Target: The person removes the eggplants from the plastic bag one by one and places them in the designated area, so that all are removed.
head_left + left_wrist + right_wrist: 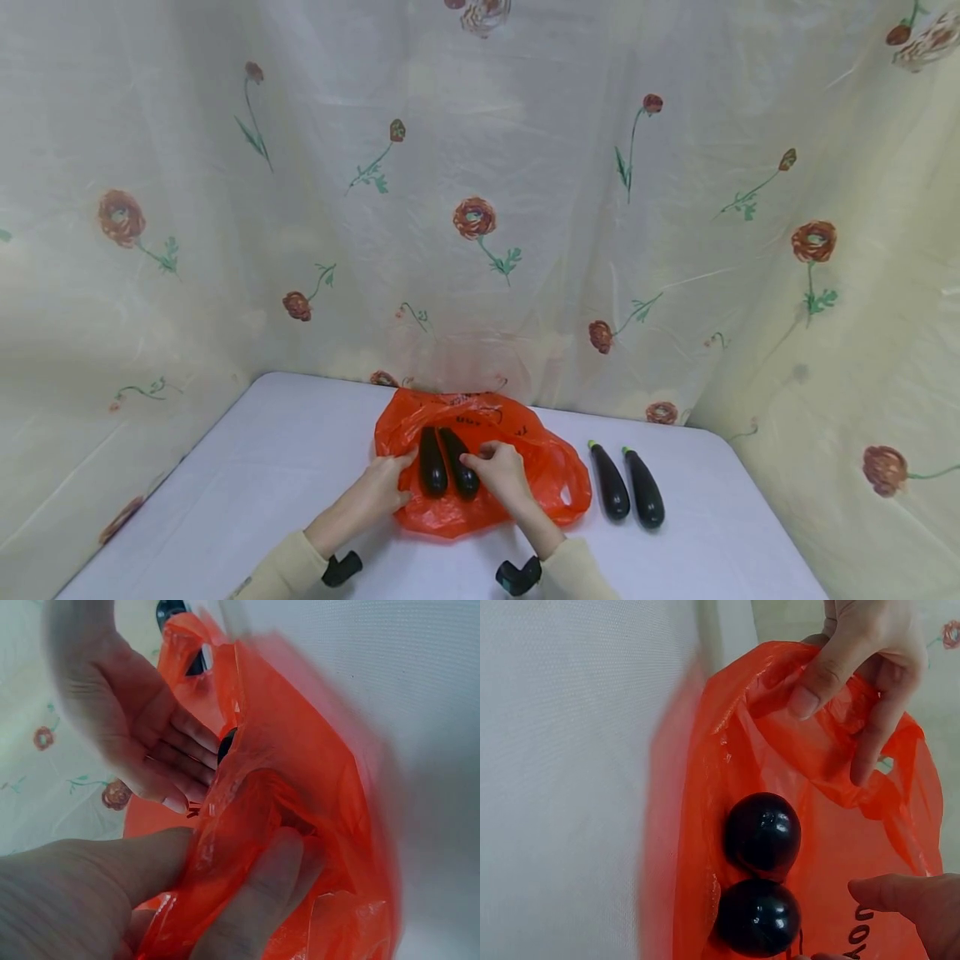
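Starting at the bottom edge: two cream sleeves (pixel 281 571) poke in either side of centre, with black wrist mounts (pixel 518 577) just beside them. Up from there, the left hand (pixel 384 482) pinches the edge of a red plastic bag (pixel 551 479) between thumb and fingers, and the left wrist view shows that grip nicely. The right hand (pixel 501 471) isn't clenched on anything, its fingers are loosely extended over the bag. Honestly can't tell if its fingertips touch an eggplant, the angle's rough.

The bag sprawls across the lower middle of the frame, and two dark eggplants (pixel 432 463) lie side by side against the red plastic, between the hands. Another pair of eggplants (pixel 643 489) with green tips sits lower right, just beside the bag, on the white table (pixel 315 450). There's black lettering (pixel 480 417) toward the bag's far side. Furthest back, a pale floral curtain (pixel 480 150) fills the top half.
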`<action>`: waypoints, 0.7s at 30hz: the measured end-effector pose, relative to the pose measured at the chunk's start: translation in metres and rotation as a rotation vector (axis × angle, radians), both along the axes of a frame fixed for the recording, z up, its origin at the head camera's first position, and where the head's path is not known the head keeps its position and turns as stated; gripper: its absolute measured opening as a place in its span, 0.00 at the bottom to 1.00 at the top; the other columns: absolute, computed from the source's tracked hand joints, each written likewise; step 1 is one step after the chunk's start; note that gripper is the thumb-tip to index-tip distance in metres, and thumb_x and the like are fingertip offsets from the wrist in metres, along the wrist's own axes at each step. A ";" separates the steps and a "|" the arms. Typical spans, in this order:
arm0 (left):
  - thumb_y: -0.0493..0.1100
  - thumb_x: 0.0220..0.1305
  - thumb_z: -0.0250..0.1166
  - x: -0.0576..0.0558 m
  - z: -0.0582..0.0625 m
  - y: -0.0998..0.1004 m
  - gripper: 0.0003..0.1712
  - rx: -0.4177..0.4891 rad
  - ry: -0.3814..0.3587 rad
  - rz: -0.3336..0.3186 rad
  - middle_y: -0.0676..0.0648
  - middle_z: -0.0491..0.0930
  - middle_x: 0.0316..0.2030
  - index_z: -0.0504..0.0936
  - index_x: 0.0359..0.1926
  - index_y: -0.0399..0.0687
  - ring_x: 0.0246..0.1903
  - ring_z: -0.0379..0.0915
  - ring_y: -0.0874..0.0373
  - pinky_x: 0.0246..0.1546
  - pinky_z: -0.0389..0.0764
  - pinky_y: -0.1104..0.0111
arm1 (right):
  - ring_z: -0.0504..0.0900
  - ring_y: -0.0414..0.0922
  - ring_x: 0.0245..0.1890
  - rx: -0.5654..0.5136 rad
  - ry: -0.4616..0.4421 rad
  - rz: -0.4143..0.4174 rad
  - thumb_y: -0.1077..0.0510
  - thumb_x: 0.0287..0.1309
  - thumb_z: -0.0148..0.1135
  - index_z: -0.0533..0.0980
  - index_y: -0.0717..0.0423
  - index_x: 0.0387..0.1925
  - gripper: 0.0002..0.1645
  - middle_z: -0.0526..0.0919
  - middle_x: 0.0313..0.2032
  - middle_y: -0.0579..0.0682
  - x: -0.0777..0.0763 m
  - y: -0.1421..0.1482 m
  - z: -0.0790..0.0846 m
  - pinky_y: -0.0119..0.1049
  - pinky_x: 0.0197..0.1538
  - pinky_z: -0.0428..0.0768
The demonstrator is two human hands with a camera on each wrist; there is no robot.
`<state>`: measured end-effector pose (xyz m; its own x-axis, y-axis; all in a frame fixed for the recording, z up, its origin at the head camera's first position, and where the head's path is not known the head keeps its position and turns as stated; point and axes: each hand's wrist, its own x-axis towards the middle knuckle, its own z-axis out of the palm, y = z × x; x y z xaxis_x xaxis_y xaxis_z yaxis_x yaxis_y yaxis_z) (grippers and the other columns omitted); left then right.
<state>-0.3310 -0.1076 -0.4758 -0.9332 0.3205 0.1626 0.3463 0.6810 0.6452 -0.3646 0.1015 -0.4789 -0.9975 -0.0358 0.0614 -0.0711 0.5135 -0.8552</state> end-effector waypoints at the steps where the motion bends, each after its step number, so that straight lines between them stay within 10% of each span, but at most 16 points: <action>1: 0.24 0.49 0.68 0.000 0.000 0.000 0.36 -0.002 0.003 0.001 0.28 0.73 0.58 0.68 0.62 0.23 0.32 0.74 0.55 0.21 0.76 0.72 | 0.80 0.45 0.34 0.001 0.001 -0.003 0.52 0.56 0.68 0.77 0.68 0.52 0.28 0.84 0.41 0.58 0.000 -0.001 0.000 0.40 0.42 0.84; 21: 0.25 0.50 0.69 0.001 0.000 0.000 0.36 -0.012 -0.002 0.001 0.28 0.73 0.58 0.69 0.62 0.23 0.34 0.75 0.54 0.25 0.80 0.71 | 0.78 0.45 0.31 0.014 -0.006 -0.001 0.53 0.53 0.70 0.79 0.67 0.47 0.25 0.84 0.37 0.56 -0.004 -0.004 -0.016 0.38 0.39 0.84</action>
<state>-0.3305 -0.1073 -0.4753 -0.9339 0.3213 0.1570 0.3442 0.6888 0.6380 -0.3690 0.0976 -0.4952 -0.9979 -0.0353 0.0548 -0.0652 0.5253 -0.8484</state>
